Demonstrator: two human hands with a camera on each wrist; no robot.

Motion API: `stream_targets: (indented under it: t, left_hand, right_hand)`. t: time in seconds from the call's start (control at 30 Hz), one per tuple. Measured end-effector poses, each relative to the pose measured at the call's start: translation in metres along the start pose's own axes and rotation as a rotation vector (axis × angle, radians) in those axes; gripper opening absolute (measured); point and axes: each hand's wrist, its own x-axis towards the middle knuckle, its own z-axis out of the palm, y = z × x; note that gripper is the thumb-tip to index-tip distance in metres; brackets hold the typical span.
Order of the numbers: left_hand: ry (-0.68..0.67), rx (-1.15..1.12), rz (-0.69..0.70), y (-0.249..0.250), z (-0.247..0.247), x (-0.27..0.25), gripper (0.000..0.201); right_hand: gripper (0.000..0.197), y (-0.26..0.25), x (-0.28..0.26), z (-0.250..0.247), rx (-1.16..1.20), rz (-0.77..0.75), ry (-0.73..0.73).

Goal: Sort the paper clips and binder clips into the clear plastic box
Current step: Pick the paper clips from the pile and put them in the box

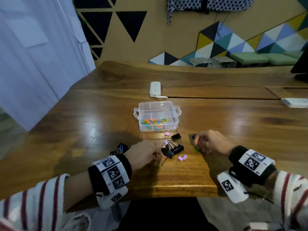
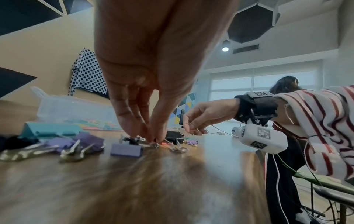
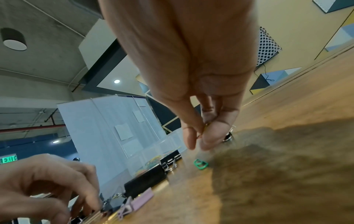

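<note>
The clear plastic box (image 1: 173, 108) stands open mid-table, with coloured paper clips (image 1: 154, 122) in its near compartment. Just in front lies a pile of black binder clips (image 1: 178, 148) and pink binder clips (image 1: 182, 157). My left hand (image 1: 157, 155) reaches into the pile's left side, and its fingertips (image 2: 151, 136) pinch down at a red paper clip (image 2: 164, 143) among the wire handles. My right hand (image 1: 195, 139) hovers right of the pile, with thumb and forefinger pinching a thin orange paper clip (image 3: 199, 136). A green paper clip (image 3: 200, 164) lies on the table under it.
A blue paper clip (image 1: 120, 148) lies on black binder clips left of my left hand. Beyond the box sits a white power strip (image 1: 155, 89). A white flat object (image 1: 295, 102) lies at the far right. The table's front edge (image 1: 166, 195) runs near my wrists.
</note>
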Motion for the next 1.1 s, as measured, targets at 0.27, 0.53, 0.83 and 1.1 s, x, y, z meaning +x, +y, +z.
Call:
stream_targets:
  t: [0.27, 0.53, 0.83, 1.1]
  left_hand:
    - [-0.039, 0.047, -0.025, 0.013, -0.002, 0.011, 0.020]
    - [-0.099, 0.094, -0.087, 0.030, 0.004, 0.033, 0.031]
    - [0.102, -0.386, -0.209, -0.012, -0.056, 0.023, 0.026]
    - [0.171, -0.505, -0.429, -0.080, -0.052, -0.069, 0.029]
  right_hand:
    - [0.018, -0.007, -0.001, 0.007, -0.086, 0.070, -0.049]
    - [0.018, -0.013, 0.000, 0.013, -0.199, 0.004, -0.045]
    - [0.022, -0.014, -0.008, 0.005, -0.201, -0.143, -0.077]
    - [0.018, -0.059, -0.005, 0.017, -0.187, -0.390, -0.151]
